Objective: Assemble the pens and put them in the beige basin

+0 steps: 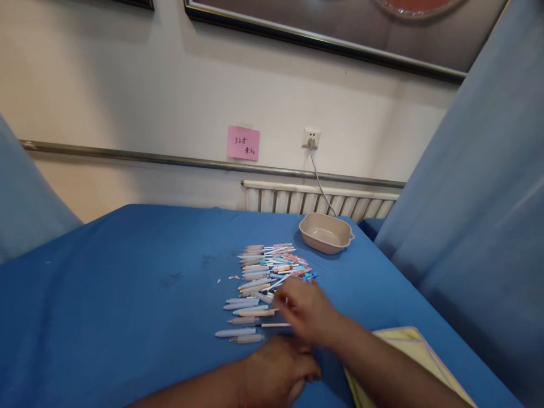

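Pens [255,273] in pale blue, grey and orange lie in a loose column on the blue-covered table, many with thin white shafts pointing right. My right hand [306,309] hovers over the right ends of the lower pens, its fingers curled in a blurred pinch; what they hold, if anything, I cannot make out. Below it my left hand [280,365] is low over the table, back up and fingers bent together beside the lowest grey pen [247,339]. Its fingertips are partly hidden, and anything in them is not visible.
A beige plastic basin [325,233] stands at the back right. A folded yellow cloth [403,345] lies under my right forearm. Small white bits [232,277] are left of the pens. Blue curtains [476,187] hang at the sides; a radiator [297,201] is behind.
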Demonstrator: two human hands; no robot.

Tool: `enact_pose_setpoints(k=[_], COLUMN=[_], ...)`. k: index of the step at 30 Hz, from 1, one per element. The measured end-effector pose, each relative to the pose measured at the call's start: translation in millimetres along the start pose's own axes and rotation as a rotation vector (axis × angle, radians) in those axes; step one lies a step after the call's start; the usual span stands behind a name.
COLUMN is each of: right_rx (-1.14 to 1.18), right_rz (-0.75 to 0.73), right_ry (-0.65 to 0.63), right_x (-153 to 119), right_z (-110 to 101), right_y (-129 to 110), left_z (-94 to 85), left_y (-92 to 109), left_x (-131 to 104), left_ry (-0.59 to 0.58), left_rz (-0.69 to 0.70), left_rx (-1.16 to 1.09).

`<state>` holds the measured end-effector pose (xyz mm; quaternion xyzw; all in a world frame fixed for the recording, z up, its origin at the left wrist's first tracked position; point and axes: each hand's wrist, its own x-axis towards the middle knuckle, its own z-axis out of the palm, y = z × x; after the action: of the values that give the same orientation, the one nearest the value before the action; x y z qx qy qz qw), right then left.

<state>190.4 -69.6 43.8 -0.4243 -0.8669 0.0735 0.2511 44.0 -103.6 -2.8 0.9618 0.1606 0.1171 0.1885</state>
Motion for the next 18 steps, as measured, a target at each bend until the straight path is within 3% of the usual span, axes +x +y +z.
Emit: enact_pose_setpoints(k=[3, 5, 8, 12, 16, 18], right_rx=[-0.205, -0.426, -0.445, -0.453, -0.439, -0.402], right_rz=[0.246, 0.486, 0.543, 0.537, 0.457, 0.345], right_ry=[0.137, -0.004, -0.118, -0.190, -0.232, -0.221], right_x=[27.1, 40.1, 42.1, 15.6, -29.0, -52.2], right_z=[-23.5, -33.7, -36.9, -40.6, -60.1, -70.2], right_y=[64.2, 105.3, 145.6, 156.3, 143.3, 135.8], left_z=[-5.4, -6.0, -5.8, -8.9, -10.8, -9.9], left_y=[-1.0, -3.4, -6.8, -8.1, -8.0, -8.5], left_x=[5.7, 6.5, 3.9, -0.7, -0.8, 0.4], left_ry=[-0.062, -0.067, -0.080, -0.067, -0.069, -0.072], left_rz=[0.042, 0.030, 0.011, -0.037, -0.032, -0.027], left_rx=[-0.031, -0.037, -0.036, -0.034, -0.035, -0.028])
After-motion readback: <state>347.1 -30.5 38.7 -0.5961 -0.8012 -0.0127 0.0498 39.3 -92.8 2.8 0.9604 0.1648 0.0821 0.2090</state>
